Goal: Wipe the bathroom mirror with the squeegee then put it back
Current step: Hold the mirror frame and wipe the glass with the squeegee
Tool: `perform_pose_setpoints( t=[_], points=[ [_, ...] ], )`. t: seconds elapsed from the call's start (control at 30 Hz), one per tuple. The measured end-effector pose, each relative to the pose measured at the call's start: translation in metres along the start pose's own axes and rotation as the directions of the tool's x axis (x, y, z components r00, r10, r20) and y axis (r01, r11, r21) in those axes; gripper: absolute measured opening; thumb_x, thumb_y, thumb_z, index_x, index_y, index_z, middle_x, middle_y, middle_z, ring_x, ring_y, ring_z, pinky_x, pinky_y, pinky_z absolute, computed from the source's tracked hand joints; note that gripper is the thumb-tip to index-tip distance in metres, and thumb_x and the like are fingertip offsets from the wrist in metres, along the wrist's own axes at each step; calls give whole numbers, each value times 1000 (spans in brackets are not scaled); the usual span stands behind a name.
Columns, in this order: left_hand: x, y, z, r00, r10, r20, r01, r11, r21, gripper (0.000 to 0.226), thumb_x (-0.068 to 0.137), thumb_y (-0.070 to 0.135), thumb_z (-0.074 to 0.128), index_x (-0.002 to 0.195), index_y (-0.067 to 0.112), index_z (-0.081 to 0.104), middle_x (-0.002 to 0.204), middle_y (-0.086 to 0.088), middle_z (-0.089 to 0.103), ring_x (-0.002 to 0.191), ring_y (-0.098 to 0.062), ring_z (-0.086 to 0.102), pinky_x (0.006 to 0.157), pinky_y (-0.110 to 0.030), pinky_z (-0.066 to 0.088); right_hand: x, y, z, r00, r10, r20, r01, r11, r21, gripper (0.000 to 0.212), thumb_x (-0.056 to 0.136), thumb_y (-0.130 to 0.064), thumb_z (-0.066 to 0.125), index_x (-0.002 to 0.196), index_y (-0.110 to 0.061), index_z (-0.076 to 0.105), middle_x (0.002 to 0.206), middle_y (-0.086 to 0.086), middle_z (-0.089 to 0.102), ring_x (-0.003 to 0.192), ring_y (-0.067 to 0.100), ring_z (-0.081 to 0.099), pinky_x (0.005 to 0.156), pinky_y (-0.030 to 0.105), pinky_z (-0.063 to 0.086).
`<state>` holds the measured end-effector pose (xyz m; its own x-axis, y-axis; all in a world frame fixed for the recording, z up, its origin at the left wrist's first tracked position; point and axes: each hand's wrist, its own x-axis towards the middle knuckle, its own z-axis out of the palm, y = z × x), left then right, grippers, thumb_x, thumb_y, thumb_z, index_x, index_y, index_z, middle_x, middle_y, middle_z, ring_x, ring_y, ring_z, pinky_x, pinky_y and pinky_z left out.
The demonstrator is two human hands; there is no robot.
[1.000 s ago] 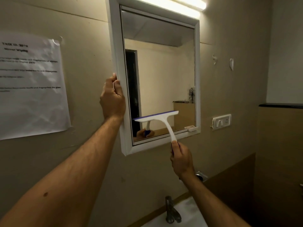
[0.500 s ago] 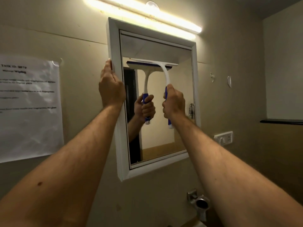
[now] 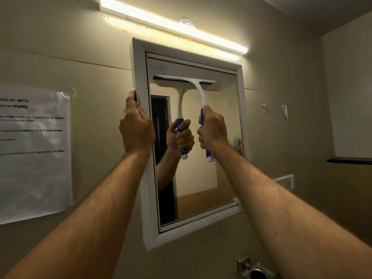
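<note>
A white-framed mirror [image 3: 223, 178] hangs on the beige wall. My right hand [image 3: 212, 130] grips the blue handle of a white squeegee [image 3: 196, 87], whose blue-edged blade lies flat against the glass near the mirror's top. The squeegee and my hand are doubled in the reflection just to the left. My left hand [image 3: 136, 127] clasps the left side of the mirror frame [image 3: 138, 63], fingers wrapped round its edge.
A lit tube light [image 3: 173, 25] runs above the mirror. A printed paper sheet [image 3: 34, 154] is taped to the wall at left. A switch plate [image 3: 285, 181] sits right of the mirror, a metal fitting [image 3: 251, 268] below it, and a dark ledge [image 3: 350, 160] at far right.
The squeegee went from the bottom of the glass up to the top, and my right hand slid onto the blue grip. The view tilted upward. My left hand stayed on the frame.
</note>
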<state>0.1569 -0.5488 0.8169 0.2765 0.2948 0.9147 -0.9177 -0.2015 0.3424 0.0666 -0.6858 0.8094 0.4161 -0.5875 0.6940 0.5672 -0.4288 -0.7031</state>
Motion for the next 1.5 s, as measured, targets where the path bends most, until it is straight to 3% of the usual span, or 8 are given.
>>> perform_pose_setpoints(
  t=[0.07, 0.17, 0.33, 0.67, 0.87, 1.0, 1.23, 1.5],
  points=[
    [-2, 0, 0, 1000, 18, 1, -18, 1000, 5, 43, 104, 24, 29, 145, 12, 37, 139, -5, 53, 125, -20, 53, 103, -25, 42, 0, -5, 2, 1000, -20, 10, 20, 1000, 16, 37, 86, -49, 32, 73, -19, 50, 61, 1, 43, 52, 14, 38, 55, 30, 34],
    [0, -2, 1, 1000, 18, 7, -18, 1000, -7, 44, 104, 23, 29, 146, 12, 36, 139, -5, 53, 124, -19, 53, 102, -25, 43, 8, -25, 12, 1000, -19, 11, 18, 994, 107, 33, 97, -38, 33, 77, -17, 50, 58, -2, 46, 47, 10, 42, 50, 24, 35],
    [0, -5, 3, 999, 42, 1, -42, 999, 11, 43, 104, 22, 30, 146, 14, 35, 141, -4, 51, 125, -18, 52, 101, -23, 41, 2, -20, 27, 998, -64, -3, 64, 986, 154, 36, 104, -31, 31, 76, -17, 47, 34, -12, 46, 28, 1, 39, 34, 13, 34],
    [1, -10, 5, 999, 51, -18, -51, 999, -5, 43, 104, 24, 30, 146, 15, 35, 140, -2, 52, 124, -17, 52, 98, -20, 40, 7, -8, 17, 996, -94, -8, 94, 990, 100, 37, 101, -45, 32, 85, -18, 52, 63, 2, 47, 47, 10, 41, 47, 24, 36],
    [2, -9, 4, 999, 47, -16, -47, 999, -17, 43, 105, 23, 30, 146, 15, 36, 136, -4, 55, 119, -18, 57, 97, -25, 46, -9, -3, -4, 996, 32, 86, -49, 978, 205, 41, 103, -44, 28, 82, -18, 53, 51, -6, 47, 32, 1, 43, 36, 14, 34],
    [1, -8, 4, 999, 43, -18, -43, 999, -6, 43, 105, 23, 30, 146, 16, 36, 136, -4, 55, 119, -20, 57, 99, -29, 47, -18, 32, -13, 999, 24, 39, -26, 999, 41, 45, 99, -53, 28, 86, -18, 53, 63, -1, 43, 52, 11, 38, 49, 23, 32],
    [2, -12, 5, 998, 53, -15, -53, 998, -25, 43, 104, 25, 30, 146, 18, 36, 133, -5, 57, 113, -22, 61, 94, -40, 53, 9, 6, -28, 999, 27, -32, -24, 996, 87, 47, 100, -52, 26, 90, -13, 50, 54, -2, 38, 34, 6, 31, 36, 19, 29],
    [4, -12, 5, 998, 57, -26, -58, 998, -22, 43, 104, 26, 30, 145, 16, 38, 132, -5, 59, 111, -20, 61, 95, -37, 53, 0, 30, -34, 990, 138, -14, -137, 988, 77, 48, 99, -55, 24, 90, -14, 48, 54, -1, 37, 34, 8, 30, 35, 18, 29]
  ],
)
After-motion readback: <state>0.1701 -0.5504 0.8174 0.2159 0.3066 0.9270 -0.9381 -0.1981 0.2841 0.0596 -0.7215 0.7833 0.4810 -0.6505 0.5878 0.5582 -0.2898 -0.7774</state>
